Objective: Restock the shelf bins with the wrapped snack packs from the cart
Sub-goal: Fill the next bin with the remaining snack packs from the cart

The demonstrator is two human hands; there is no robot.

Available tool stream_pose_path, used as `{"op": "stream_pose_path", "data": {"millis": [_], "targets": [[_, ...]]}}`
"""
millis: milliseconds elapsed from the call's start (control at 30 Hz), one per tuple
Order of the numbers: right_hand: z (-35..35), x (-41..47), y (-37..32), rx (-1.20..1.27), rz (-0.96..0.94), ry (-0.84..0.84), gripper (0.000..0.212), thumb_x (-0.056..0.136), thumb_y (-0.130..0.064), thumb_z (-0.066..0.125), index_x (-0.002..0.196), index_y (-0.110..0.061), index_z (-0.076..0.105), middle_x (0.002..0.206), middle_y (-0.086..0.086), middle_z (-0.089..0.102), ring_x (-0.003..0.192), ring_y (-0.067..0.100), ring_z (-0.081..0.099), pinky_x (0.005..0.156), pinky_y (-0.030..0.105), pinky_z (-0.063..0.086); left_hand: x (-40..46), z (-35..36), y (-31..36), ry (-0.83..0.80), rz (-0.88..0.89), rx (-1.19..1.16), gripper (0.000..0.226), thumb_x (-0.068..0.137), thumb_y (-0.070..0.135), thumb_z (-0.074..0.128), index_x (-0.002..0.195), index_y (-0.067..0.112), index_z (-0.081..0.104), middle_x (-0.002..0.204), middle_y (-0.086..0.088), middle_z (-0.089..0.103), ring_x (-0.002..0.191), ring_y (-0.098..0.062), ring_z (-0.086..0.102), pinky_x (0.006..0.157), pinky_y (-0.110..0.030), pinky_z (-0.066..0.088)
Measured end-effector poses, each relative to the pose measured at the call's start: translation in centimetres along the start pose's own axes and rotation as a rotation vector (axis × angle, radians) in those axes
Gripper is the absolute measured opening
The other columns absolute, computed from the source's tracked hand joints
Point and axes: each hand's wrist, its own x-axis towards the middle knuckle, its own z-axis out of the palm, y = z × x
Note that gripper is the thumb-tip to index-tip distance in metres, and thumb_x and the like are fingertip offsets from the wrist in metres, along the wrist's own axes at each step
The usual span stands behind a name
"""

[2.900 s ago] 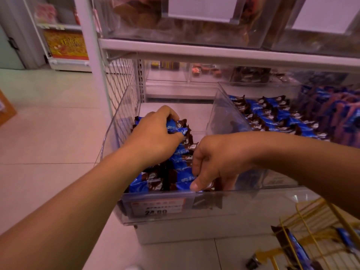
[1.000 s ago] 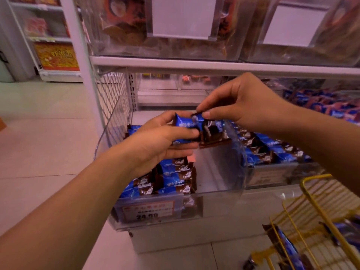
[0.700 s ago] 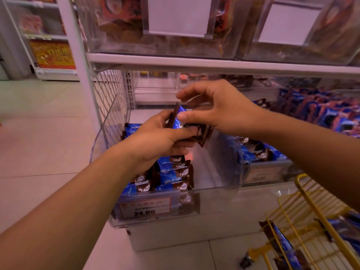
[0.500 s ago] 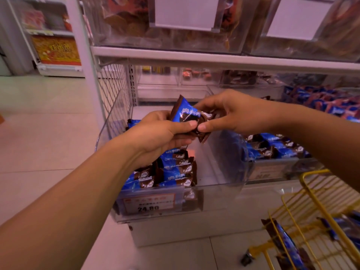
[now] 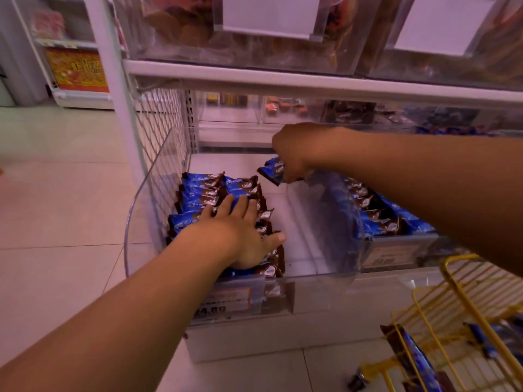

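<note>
Fingers of my left hand [image 5: 240, 236] lie flat on blue-and-brown wrapped snack packs [image 5: 215, 193] along the clear plastic bin [image 5: 325, 222]'s left wall; right hand [image 5: 294, 148] pinches another above its bare right half; more wait in the yellow wire cart [image 5: 452, 301].

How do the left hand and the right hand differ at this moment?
The left hand lies flat, fingers straight, on the stacked packs; the right hand is curled, gripping one snack pack. Left is low and near; right is raised, farther back. Both are over the clear bin.
</note>
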Motion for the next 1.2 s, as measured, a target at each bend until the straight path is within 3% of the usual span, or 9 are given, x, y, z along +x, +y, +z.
{"op": "stream_pose_path", "data": {"millis": [233, 333, 467, 667, 833, 933, 1000, 1067, 1200], "targets": [[1.5, 4.2, -1.4, -0.038, -0.054, -0.218, 0.066, 0.07, -0.044, 0.086, 0.117, -0.004, 0.061, 0.092, 0.007, 0.055, 0.088, 0.025, 0.055, 0.082, 0.033, 0.048, -0.3, 0.1, -1.0, -0.09, -0.024, 0.074, 0.092, 0.082, 0.085, 0.01, 0.148, 0.033, -0.028, 0.157, 0.011, -0.033, 0.145, -0.019, -0.03, 0.118, -0.052, -0.012], [2.8, 3.9, -1.7, -0.06, -0.054, -0.205, 0.075, 0.069, -0.045, 0.086, 0.125, -0.006, 0.058, 0.098, 0.006, 0.055, 0.092, 0.024, 0.056, 0.078, 0.035, 0.048, -0.4, 0.1, -1.0, -0.093, -0.028, 0.036, 0.089, 0.082, 0.084, 0.005, 0.148, 0.035, -0.027, 0.157, 0.012, -0.033, 0.145, -0.018, -0.031, 0.117, -0.051, -0.014], [2.9, 3.4, -1.6, -0.126, -0.067, -0.152, 0.069, 0.067, -0.043, 0.088, 0.12, -0.01, 0.058, 0.079, 0.001, 0.046, 0.079, 0.022, 0.052, 0.065, 0.034, 0.041, -0.4, 0.0, -0.6, -0.088, -0.054, 0.033, 0.082, 0.087, 0.079, 0.005, 0.15, 0.035, -0.025, 0.158, 0.012, -0.031, 0.145, -0.018, -0.03, 0.117, -0.051, -0.014], [3.2, 3.2, -1.4, -0.093, -0.09, -0.092, 0.042, 0.065, -0.019, 0.091, 0.078, -0.016, 0.05, 0.07, -0.002, 0.041, 0.058, 0.014, 0.042, 0.06, 0.032, 0.038, -0.3, -0.2, -0.2, -0.085, -0.062, 0.075, 0.079, 0.092, 0.073, 0.011, 0.152, 0.032, -0.022, 0.16, 0.009, -0.028, 0.147, -0.023, -0.026, 0.119, -0.053, -0.01], [3.5, 2.9, -1.6, -0.172, -0.122, -0.059, 0.047, 0.068, -0.022, 0.089, 0.102, -0.015, 0.055, 0.099, 0.007, 0.054, 0.079, 0.02, 0.05, 0.067, 0.031, 0.039, -0.2, -0.2, -0.3, -0.033, -0.037, 0.066, 0.08, 0.093, 0.072, 0.016, 0.155, 0.03, -0.015, 0.163, 0.006, -0.02, 0.149, -0.026, -0.022, 0.12, -0.054, -0.005], [1.5, 1.5, -1.8, -0.124, -0.101, -0.088, 0.058, 0.073, -0.027, 0.086, 0.12, -0.01, 0.056, 0.111, 0.007, 0.057, 0.092, 0.025, 0.058, 0.073, 0.034, 0.047, -0.4, -1.1, -0.1, 0.1, 0.016, 0.105, 0.076, 0.095, 0.069, 0.024, 0.154, 0.022, 0.021, 0.163, -0.004, 0.014, 0.149, -0.035, 0.007, 0.117, -0.056, 0.017], [-0.5, -1.3, -1.1, -0.105, -0.102, -0.033, 0.058, 0.079, -0.027, 0.081, 0.129, -0.011, 0.055, 0.125, 0.011, 0.059, 0.106, 0.03, 0.06, 0.087, 0.037, 0.051, -0.9, -2.1, 0.7, 0.275, 0.087, 0.045, 0.055, 0.096, 0.064, 0.032, 0.119, 0.02, 0.055, 0.135, -0.011, 0.05, 0.122, -0.032, 0.047, 0.098, -0.049, 0.042], [-2.0, -6.5, 0.5, -0.079, -0.164, 0.133, 0.044, 0.086, -0.028, 0.071, 0.126, -0.015, 0.059, 0.126, 0.011, 0.059, 0.113, 0.032, 0.059, 0.094, 0.039, 0.05, -1.7, -2.7, 2.1, 0.48, 0.19, -0.004, 0.036, 0.096, 0.054, 0.042, 0.082, 0.022, 0.052, 0.099, -0.011, 0.061, 0.088, -0.03, 0.058, 0.075, -0.04, 0.048], [0.2, -22.2, 6.8, 0.137, -0.155, 0.504, 0.022, 0.091, -0.033, 0.057, 0.102, -0.017, 0.068, 0.103, 0.008, 0.064, 0.099, 0.027, 0.059, 0.085, 0.039, 0.048, -4.2, -2.8, 7.2, 0.853, 0.377, -0.03, 0.032, 0.09, 0.036, 0.052, 0.069, 0.012, 0.056, 0.074, -0.018, 0.064, 0.073, -0.04, 0.061, 0.062, -0.039, 0.045]]}}
